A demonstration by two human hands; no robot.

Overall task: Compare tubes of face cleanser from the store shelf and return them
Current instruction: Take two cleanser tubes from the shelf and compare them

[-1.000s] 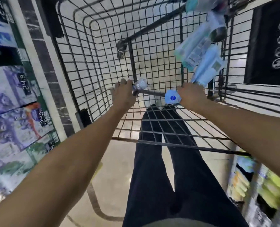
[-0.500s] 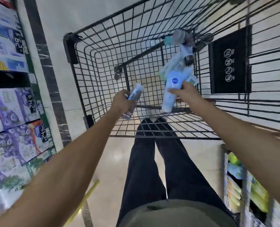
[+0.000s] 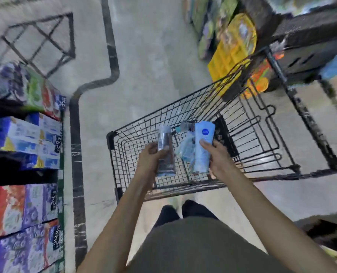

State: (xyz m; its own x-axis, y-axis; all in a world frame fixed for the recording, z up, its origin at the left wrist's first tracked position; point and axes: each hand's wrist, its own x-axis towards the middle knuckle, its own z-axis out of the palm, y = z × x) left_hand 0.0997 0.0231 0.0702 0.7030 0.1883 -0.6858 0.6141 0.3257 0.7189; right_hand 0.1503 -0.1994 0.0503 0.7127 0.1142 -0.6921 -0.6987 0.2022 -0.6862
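My left hand (image 3: 150,161) grips a dark silver-grey tube (image 3: 164,149) with a pale cap on top, held upright above the black wire cart (image 3: 250,134). Beside it, my right hand (image 3: 217,160) grips a light blue tube (image 3: 202,148) with a round dark-blue logo near its top, also upright. The two tubes stand side by side, a small gap apart. Between and behind them, more pale blue and clear tubes (image 3: 186,147) lie inside the cart, partly hidden by the held ones.
Shelves of purple, blue and orange boxes (image 3: 23,203) with price tags line the left. Yellow and green packs (image 3: 232,46) and a dark shelf frame (image 3: 309,32) stand at the upper right. A black stripe (image 3: 76,154) runs along the pale floor.
The view has tipped up, so the aisle floor and shelves ahead show. Both hands have lifted their tubes out of the cart basket and turned them upright side by side.
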